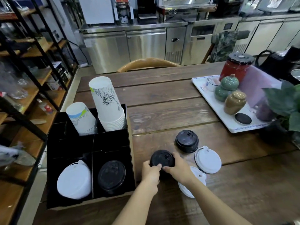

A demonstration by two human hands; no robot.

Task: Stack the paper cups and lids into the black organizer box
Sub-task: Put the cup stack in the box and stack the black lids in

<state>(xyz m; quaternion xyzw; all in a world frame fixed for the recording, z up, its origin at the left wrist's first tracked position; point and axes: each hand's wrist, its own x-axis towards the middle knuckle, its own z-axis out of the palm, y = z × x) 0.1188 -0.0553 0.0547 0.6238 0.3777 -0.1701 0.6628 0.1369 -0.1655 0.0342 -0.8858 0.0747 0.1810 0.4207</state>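
Gripping a black lid stack, both hands; no legible writing.

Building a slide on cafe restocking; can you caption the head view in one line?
Both hands, left and right, grip a black lid stack beside the black organizer box.

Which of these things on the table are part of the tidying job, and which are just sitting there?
Job: black organizer box, cup stacks, black lids, white lids, both hands.
Idle: white tray, ceramic jars, red canister, plant.
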